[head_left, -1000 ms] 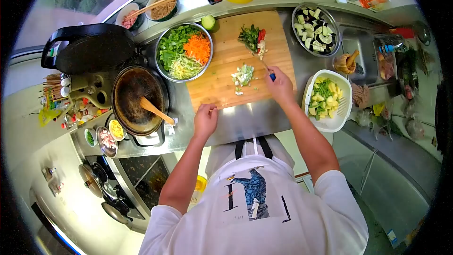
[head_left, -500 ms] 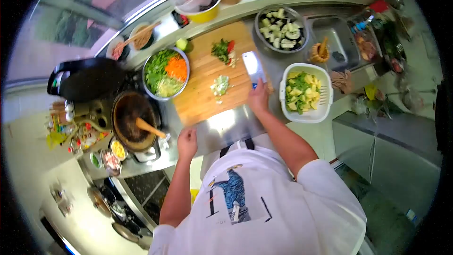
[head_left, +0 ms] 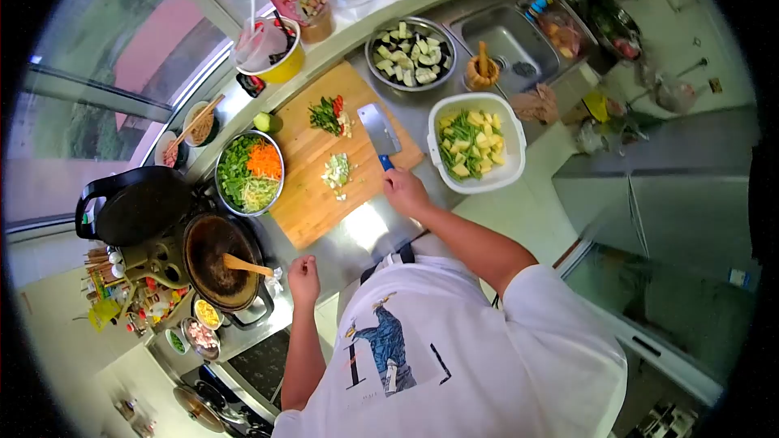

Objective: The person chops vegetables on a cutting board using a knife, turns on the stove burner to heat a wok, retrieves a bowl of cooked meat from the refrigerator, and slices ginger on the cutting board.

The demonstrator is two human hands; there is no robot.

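My right hand (head_left: 406, 192) grips the blue handle of a cleaver (head_left: 379, 130), whose broad blade lies flat at the right side of the wooden cutting board (head_left: 304, 223). Chopped pale green-and-white pieces (head_left: 336, 173) sit mid-board. Beyond them is a small heap of chopped greens (head_left: 324, 116) with red and whitish bits. My left hand (head_left: 304, 278) is loosely closed near the counter's front edge, left of the board's near corner, with nothing visible in it. A bowl of greens and shredded carrot (head_left: 264, 161) stands against the board's left side.
A wok (head_left: 215, 255) with a wooden spatula (head_left: 246, 265) sits at left, beside a black lidded pan (head_left: 146, 205). At right are a white basket of yellow chunks and greens (head_left: 441, 164), a bowl of cut eggplant (head_left: 445, 49), a wooden mortar (head_left: 481, 75) and a sink (head_left: 519, 40).
The view has turned, so the counter appears shifted left and tilted. My right hand still holds the cleaver at the board's right side. My left hand stays closed near the counter edge.
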